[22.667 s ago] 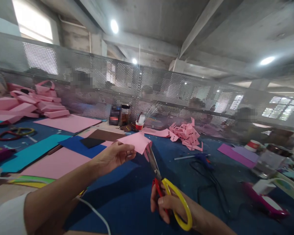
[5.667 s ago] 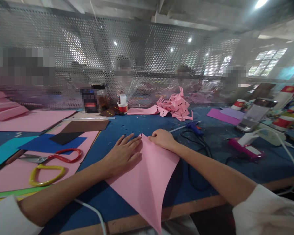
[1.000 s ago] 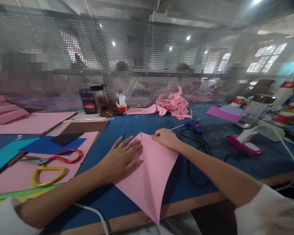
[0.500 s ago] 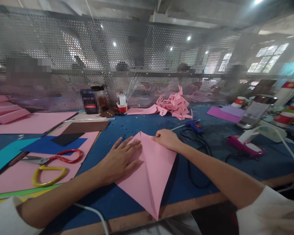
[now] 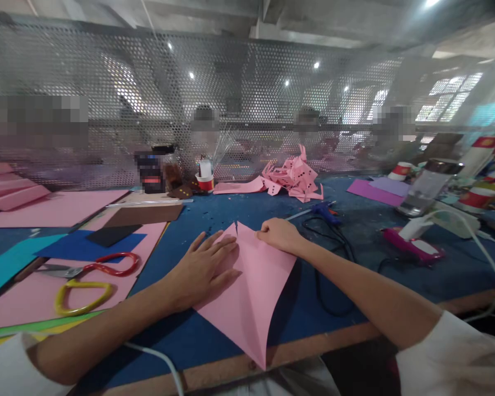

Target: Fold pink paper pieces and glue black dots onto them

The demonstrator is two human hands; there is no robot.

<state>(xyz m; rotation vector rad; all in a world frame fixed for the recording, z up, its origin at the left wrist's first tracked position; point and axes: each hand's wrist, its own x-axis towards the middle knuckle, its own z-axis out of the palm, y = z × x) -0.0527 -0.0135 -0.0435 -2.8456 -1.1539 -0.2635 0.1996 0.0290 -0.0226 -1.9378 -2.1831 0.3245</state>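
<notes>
A folded pink paper sheet [image 5: 253, 289] lies on the blue table top [image 5: 214, 341], its far tip pointing away and its near tip over the table's edge. My left hand [image 5: 202, 267] lies flat on the paper's left half, fingers stretched out. My right hand [image 5: 277, 235] has its fingers curled and pinches the paper's upper right edge near the tip, pressing it down. Red and yellow scissors [image 5: 84, 275] lie to the left on a pink sheet, away from both hands.
Coloured sheets [image 5: 58, 247] cover the left side. A heap of pink cut scraps [image 5: 295, 179] and a red cup [image 5: 205, 181] stand by the perforated metal screen. A blue glue gun [image 5: 324, 209], black cable, a pink tool [image 5: 412, 245] and jars lie to the right.
The paper's right flap has folded a little further inward and the sheet looks narrower. Both hands stay in nearly the same places.
</notes>
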